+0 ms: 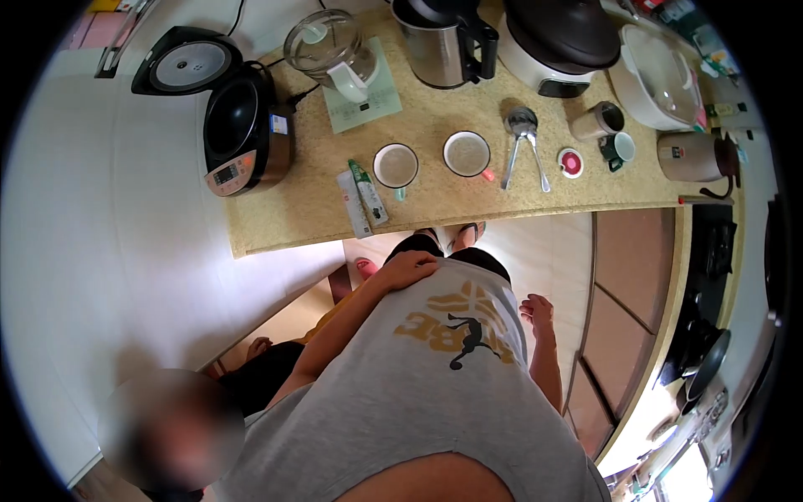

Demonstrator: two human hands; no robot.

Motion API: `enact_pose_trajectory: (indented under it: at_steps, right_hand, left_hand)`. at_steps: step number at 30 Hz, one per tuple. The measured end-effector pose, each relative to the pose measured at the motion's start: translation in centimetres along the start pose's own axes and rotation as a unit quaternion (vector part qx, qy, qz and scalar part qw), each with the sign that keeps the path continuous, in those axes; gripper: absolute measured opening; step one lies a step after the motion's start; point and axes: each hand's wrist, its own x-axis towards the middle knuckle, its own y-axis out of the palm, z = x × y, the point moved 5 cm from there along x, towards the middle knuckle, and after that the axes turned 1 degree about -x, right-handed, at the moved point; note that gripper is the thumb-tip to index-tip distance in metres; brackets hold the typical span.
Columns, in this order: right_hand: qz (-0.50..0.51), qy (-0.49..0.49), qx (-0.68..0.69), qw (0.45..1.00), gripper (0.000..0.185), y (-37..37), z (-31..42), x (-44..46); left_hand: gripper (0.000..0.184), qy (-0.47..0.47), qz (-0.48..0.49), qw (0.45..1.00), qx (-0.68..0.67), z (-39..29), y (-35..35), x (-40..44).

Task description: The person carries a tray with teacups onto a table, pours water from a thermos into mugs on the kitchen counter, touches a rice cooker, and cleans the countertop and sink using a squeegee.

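White round mug with a dark rim and pale green handle [395,166] stands upright on the speckled beige desk [293,226], near its front edge. Neither hand handles it: the left hand [411,269] rests on the grey shirt [393,368], grip released; the right hand [537,309] hangs relaxed, grip empty. Reaching the mug would call for raising a hand over the edge. Right of the mug are a pink-handled mug [466,154] and metal spoons [523,125]; left, two slim packets [368,194], then an open black rice cooker [232,117]. Behind the mug stands a clear jug [322,50]. Pale floor [552,251] lies below; another person's hand [259,346] is well apart, to the left.
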Motion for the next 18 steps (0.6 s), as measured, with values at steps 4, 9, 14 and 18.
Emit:
enact_pose_trajectory:
  at_steps: [4, 9, 14, 18]
  right_hand:
    - [-0.042, 0.005, 0.025, 0.999, 0.027, -0.7, -1.7, -1.7]
    - [-0.076, -0.013, 0.122, 0.99, 0.027, -0.3, -6.3, -5.2]
    - [-0.104, -0.064, -0.083, 0.989, 0.029, 4.2, -13.0, -10.0]
    - [-0.097, 0.007, -0.11, 0.989, 0.032, 7.0, -19.2, -12.7]
  left_hand:
    - [0.044, 0.017, 0.06, 0.996, 0.057, -0.1, -0.5, 0.7]
    - [0.05, 0.005, 0.213, 0.976, 0.037, -1.6, -0.7, 1.8]
    - [0.052, 0.021, 0.343, 0.939, 0.001, -0.8, 1.1, 1.9]
    - [0.041, -0.031, 0.381, 0.921, -0.074, 6.9, 3.9, 2.9]
